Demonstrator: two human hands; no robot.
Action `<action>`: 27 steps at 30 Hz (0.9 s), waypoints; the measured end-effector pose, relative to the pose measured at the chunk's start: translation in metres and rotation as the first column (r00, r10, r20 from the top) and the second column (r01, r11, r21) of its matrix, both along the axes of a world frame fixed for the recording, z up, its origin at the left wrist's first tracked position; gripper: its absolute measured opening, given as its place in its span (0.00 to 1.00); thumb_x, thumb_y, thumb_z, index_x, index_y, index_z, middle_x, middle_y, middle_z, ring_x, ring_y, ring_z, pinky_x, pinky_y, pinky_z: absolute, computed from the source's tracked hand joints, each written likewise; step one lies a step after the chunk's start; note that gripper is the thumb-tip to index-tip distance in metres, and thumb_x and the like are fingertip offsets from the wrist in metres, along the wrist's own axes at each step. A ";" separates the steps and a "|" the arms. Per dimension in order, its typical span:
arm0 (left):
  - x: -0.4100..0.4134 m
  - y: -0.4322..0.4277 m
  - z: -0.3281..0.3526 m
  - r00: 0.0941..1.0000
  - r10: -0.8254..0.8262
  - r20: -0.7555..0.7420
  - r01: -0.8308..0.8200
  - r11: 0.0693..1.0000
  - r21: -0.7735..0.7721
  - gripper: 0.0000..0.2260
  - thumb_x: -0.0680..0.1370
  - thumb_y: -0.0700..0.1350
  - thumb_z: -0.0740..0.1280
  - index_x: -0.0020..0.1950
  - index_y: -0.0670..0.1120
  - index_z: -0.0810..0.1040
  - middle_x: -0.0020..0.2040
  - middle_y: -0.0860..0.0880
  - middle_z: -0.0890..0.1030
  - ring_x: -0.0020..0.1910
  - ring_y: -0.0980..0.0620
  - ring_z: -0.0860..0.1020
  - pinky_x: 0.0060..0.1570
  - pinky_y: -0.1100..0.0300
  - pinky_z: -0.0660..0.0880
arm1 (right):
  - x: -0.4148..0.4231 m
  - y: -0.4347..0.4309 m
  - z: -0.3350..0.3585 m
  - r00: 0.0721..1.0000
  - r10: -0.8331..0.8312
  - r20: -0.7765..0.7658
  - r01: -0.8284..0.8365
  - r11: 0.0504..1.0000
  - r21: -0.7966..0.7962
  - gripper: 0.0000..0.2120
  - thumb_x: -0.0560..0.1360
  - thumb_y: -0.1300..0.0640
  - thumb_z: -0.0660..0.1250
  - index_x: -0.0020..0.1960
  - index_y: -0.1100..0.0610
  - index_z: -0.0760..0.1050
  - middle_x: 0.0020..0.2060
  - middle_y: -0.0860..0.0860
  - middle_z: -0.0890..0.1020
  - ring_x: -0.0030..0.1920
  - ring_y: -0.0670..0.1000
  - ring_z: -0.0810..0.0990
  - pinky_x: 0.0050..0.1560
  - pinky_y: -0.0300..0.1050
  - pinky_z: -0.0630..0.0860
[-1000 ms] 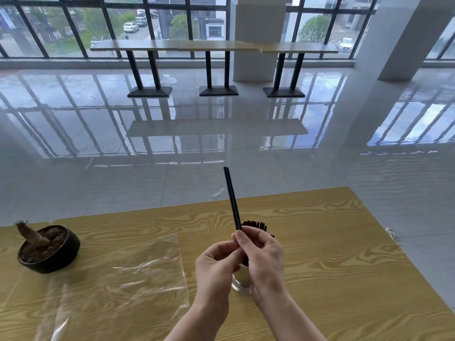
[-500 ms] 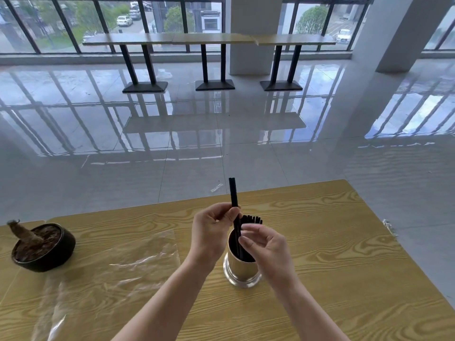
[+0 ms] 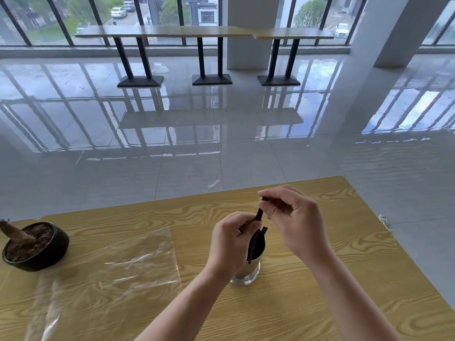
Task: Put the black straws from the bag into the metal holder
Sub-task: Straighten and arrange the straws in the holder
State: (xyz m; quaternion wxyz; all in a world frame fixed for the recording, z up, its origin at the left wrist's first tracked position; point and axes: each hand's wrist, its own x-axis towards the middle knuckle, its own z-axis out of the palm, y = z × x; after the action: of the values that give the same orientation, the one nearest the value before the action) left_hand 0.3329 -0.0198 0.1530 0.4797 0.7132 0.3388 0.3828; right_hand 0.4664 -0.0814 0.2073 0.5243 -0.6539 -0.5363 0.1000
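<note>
A shiny metal holder (image 3: pixel 247 273) stands on the wooden table (image 3: pixel 344 279), with several black straws (image 3: pixel 256 244) leaning inside it. One black straw (image 3: pixel 259 214) sticks up above the rim. My left hand (image 3: pixel 231 244) is curled around the straws at the holder's near-left side. My right hand (image 3: pixel 293 220) hovers just above and right of the holder, its fingertips pinching the top end of that straw. The clear plastic bag (image 3: pixel 110 269) lies flat on the table to the left, and looks empty.
A black pot (image 3: pixel 37 247) with soil and a brown stump sits near the table's left edge. The table's far edge runs just beyond my hands, with glossy tiled floor and three bar tables (image 3: pixel 204 34) behind it.
The tall straw has gone down into the holder. My right hand rose from beside the holder to pinch the straw's top; my left hand dropped lower around the straws.
</note>
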 end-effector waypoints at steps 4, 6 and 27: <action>-0.001 0.009 0.009 0.998 0.005 0.070 -0.004 1.000 -0.016 0.08 0.74 0.41 0.74 0.50 0.53 0.86 0.43 0.57 0.86 0.44 0.54 0.83 0.45 0.58 0.79 | 0.004 0.006 0.013 0.998 -0.008 0.068 0.004 0.998 0.056 0.07 0.72 0.59 0.76 0.50 0.54 0.85 0.42 0.42 0.85 0.44 0.44 0.84 0.45 0.32 0.77; -0.006 0.018 0.007 0.999 0.000 0.049 0.003 0.999 -0.043 0.10 0.74 0.43 0.75 0.53 0.55 0.86 0.46 0.59 0.86 0.44 0.54 0.83 0.44 0.59 0.80 | 0.005 0.009 0.014 0.998 -0.010 0.063 0.008 0.999 0.037 0.06 0.72 0.59 0.76 0.49 0.55 0.85 0.42 0.43 0.85 0.43 0.43 0.84 0.45 0.34 0.78; -0.020 0.032 -0.052 0.879 0.198 -0.433 -0.186 0.980 0.071 0.19 0.76 0.50 0.73 0.66 0.51 0.78 0.48 0.54 0.79 0.41 0.57 0.77 0.44 0.64 0.71 | -0.010 0.017 -0.074 0.938 0.095 0.333 0.027 0.939 -0.343 0.12 0.74 0.64 0.73 0.57 0.57 0.84 0.49 0.51 0.86 0.50 0.51 0.84 0.52 0.44 0.80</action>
State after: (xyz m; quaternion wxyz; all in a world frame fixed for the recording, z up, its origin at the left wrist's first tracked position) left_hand 0.3131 0.0118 0.1013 0.3411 0.7502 0.5018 0.2627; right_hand 0.4561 -0.0647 0.1330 0.2987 -0.7327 -0.6056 0.0848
